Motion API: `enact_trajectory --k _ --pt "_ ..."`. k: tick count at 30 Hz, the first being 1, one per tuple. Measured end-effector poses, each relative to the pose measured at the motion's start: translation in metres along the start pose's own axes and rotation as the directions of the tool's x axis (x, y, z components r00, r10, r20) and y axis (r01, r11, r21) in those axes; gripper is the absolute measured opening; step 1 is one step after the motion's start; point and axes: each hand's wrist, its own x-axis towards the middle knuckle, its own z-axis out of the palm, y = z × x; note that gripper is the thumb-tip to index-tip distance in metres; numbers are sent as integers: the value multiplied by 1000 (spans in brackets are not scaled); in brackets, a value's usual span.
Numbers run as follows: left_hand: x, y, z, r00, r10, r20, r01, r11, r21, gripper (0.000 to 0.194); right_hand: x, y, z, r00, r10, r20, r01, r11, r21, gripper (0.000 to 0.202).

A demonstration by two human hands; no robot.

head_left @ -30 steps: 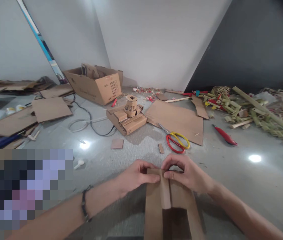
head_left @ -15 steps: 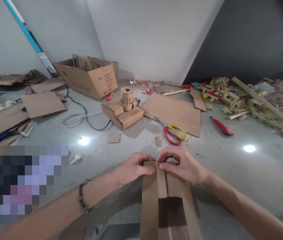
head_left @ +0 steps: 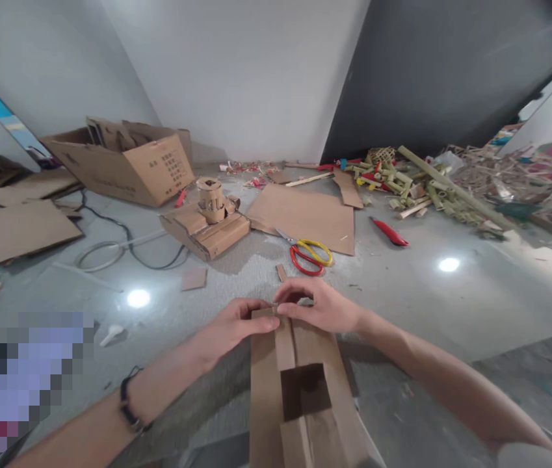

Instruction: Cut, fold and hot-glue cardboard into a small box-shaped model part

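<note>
A long cardboard box (head_left: 263, 390) with a dark rectangular opening in its top lies in front of me at the bottom centre. My left hand (head_left: 236, 328) grips the far left edge of it, thumb on top and fingers over the far side. My right hand (head_left: 317, 305) is curled at the same far edge, its thumb pressing a narrow cardboard strip (head_left: 285, 344) on the box top. The fingertips of both hands nearly meet there. Beyond the hands lie scissors (head_left: 311, 255) with red and yellow handles and a small cardboard piece (head_left: 281, 273).
A cardboard model (head_left: 207, 227) with a round turret stands ahead, near an open carton (head_left: 129, 166). A flat cardboard sheet (head_left: 305, 211), a red knife (head_left: 389, 232) and a pile of bamboo pieces (head_left: 436, 188) lie farther right. Cables (head_left: 129, 244) curl at the left.
The view has turned to the right, so the surroundings appear farther left. Both hands stay at the far edge of the box, with the right fingers slightly raised.
</note>
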Motion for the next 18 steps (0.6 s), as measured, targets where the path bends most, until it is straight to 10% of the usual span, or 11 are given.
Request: enact_trajectory --k 18 --pt "-4 2 6 999 -1 -45 1 1000 7 37 -1 11 -15 984 122 133 -139 982 130 39"
